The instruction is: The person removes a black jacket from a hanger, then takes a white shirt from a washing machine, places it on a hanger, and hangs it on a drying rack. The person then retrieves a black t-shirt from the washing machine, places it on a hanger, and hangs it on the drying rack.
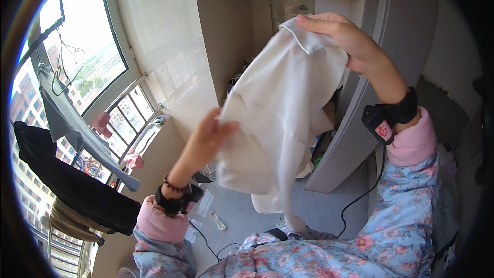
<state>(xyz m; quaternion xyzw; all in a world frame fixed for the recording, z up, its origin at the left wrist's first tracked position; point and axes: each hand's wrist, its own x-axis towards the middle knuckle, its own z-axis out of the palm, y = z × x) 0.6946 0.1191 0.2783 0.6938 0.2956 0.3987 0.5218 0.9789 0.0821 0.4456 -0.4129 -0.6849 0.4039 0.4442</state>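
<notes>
A thin white garment (266, 112), apparently a shirt, hangs in the air before me. My right hand (339, 36) holds it at the top by its folded, collar-like edge, thumb on the near side. On the garment's left edge, lower down, is my left hand (214, 137), blurred by motion, its thumb over the cloth. Below, the fabric hangs in loose folds, and a narrow sleeve-like end reaches down to my blue floral clothing (308, 258). The cloth hides the fingers of my right hand in part.
At left, a black garment (77, 177) and a grey garment (73, 112) hang by the window (85, 38). A grey door panel (347, 139) stands at right, with stored items partly hidden behind the cloth. A small pale object (218, 221) lies on the floor (239, 208). Black cables (361, 197) trail from both wrist straps.
</notes>
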